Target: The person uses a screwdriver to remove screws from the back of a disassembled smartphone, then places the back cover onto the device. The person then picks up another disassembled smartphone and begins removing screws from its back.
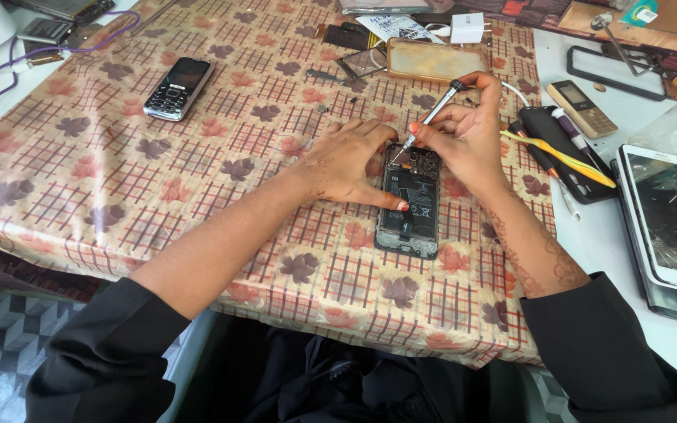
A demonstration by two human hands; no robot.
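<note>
An opened smartphone (410, 210) lies back-up on the patterned tablecloth (197, 172), its battery and circuit board exposed. My left hand (350, 160) rests flat on the cloth and presses the phone's left edge, thumb across the battery. My right hand (468, 133) grips a thin metal screwdriver (431, 116), slanted down to the left. Its tip touches the board at the phone's upper end.
A black keypad phone (178, 88) lies at upper left. A phone case (436, 59) and a white charger (468, 27) sit behind my hands. At right are a gold keypad phone (583, 108), a yellow pry tool (562, 157) and a cracked white smartphone (671, 215).
</note>
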